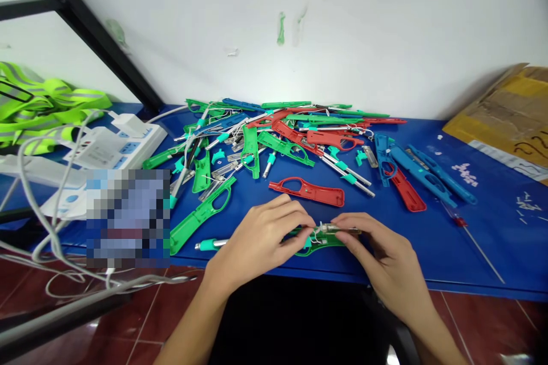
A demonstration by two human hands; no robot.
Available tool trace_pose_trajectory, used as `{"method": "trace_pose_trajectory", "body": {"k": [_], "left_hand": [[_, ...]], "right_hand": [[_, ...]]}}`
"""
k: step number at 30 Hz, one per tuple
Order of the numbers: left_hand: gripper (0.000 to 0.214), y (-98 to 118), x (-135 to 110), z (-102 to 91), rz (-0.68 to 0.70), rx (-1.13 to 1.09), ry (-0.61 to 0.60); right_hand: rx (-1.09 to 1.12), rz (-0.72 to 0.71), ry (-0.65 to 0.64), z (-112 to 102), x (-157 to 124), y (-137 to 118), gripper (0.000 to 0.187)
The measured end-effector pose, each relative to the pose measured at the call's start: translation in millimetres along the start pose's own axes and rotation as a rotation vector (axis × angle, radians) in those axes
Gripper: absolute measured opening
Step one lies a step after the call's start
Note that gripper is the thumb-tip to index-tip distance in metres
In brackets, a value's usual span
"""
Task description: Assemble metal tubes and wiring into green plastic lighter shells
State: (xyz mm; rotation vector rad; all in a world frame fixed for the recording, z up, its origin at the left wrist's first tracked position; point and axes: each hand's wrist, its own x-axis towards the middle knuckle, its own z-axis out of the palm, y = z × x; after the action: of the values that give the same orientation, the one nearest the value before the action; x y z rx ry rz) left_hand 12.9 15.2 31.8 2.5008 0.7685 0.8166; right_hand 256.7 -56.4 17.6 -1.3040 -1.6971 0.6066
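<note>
Near the table's front edge, a green lighter half-shell [320,249] lies below my fingers, partly hidden by them. My right hand [383,248] pinches a clear lighter fuel tank [330,228] between thumb and fingers, over that half-shell. My left hand [261,236] is closed at the thin white wire [317,234] by the tank's left end. A metal lighter tube with a teal collar [209,244] sticks out to the left from under my left hand. Just beyond my hands is a red half-shell [309,191]; a green half-shell [194,225] rests to the left.
Behind is a pile of lighter parts [274,137]. Blue lighter shells [422,174] and a red-handled screwdriver [479,248] lie right, before a cardboard box [505,120]. A power strip [141,145] with cables, a pixelated patch and reflective vests [47,100] are left.
</note>
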Motion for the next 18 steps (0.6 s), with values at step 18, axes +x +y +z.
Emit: {"method": "trace_pose_trajectory", "body": {"k": [18], "left_hand": [[0.005,-0.3,-1.9,1.7,0.002,0.000,0.007]], "right_hand": [[-0.028,-0.031,0.002,-0.6,-0.6,-1.7,0.011]]}}
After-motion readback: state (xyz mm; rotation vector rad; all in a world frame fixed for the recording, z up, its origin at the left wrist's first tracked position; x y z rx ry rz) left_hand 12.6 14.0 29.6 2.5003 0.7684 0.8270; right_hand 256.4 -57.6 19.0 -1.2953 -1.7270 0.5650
